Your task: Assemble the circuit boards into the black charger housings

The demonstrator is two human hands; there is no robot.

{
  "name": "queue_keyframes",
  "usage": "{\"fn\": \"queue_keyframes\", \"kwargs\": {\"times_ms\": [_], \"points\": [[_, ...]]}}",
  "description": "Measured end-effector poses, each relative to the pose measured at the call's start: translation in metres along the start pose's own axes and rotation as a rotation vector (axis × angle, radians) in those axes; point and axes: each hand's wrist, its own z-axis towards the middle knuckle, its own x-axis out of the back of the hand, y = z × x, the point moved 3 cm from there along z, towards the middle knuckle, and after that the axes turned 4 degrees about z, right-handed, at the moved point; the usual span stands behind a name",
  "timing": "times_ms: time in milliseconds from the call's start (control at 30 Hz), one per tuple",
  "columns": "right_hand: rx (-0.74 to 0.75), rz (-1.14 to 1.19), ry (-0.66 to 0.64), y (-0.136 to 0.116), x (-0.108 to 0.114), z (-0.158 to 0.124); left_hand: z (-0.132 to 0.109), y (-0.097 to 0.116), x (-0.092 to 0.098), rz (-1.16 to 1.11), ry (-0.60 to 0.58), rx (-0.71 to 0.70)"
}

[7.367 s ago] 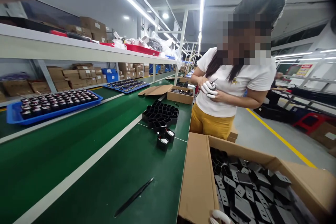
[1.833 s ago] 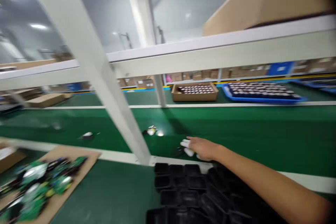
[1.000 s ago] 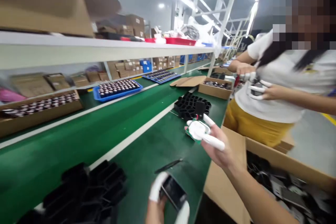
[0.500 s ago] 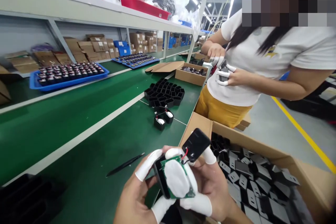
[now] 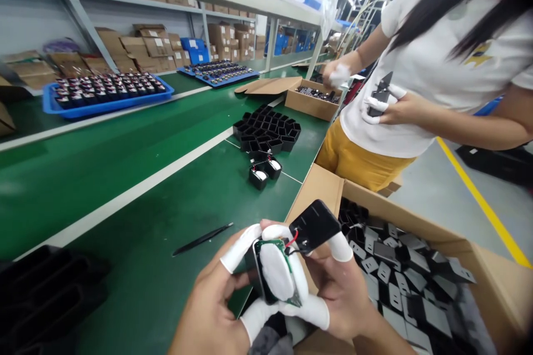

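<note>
Both my hands meet low in the middle, fingertips in white finger cots. My left hand (image 5: 216, 305) grips a black housing (image 5: 259, 277) from the left. My right hand (image 5: 337, 299) presses a green circuit board (image 5: 287, 274) against that housing, thumb flat on the board. A red wire runs from the board to a black cover plate (image 5: 314, 226) that sticks up above my right fingers. Everything is held over the near edge of the green bench (image 5: 145, 211).
Black tweezers (image 5: 202, 238) lie on the bench ahead. A cardboard box (image 5: 491, 283) of black plates stands at right. Two small black parts (image 5: 265, 171), a cluster of black housings (image 5: 267, 130), blue trays (image 5: 104, 94) and a co-worker (image 5: 420, 66) holding a part lie beyond.
My hands brought the housing and board together, then lifted them slightly. The view tilted down and closer. The co-worker's hands moved apart.
</note>
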Motion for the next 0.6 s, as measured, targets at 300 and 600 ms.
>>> {"fn": "queue_keyframes", "kwargs": {"times_ms": [300, 600], "points": [[0.015, -0.023, -0.033, -0.006, -0.004, 0.008, -0.002, -0.014, -0.002, -0.047, 0.090, -0.059], [-0.021, -0.020, -0.056, -0.007, -0.005, 0.011, -0.001, -0.015, -0.001, -0.042, 0.085, -0.076]]}}
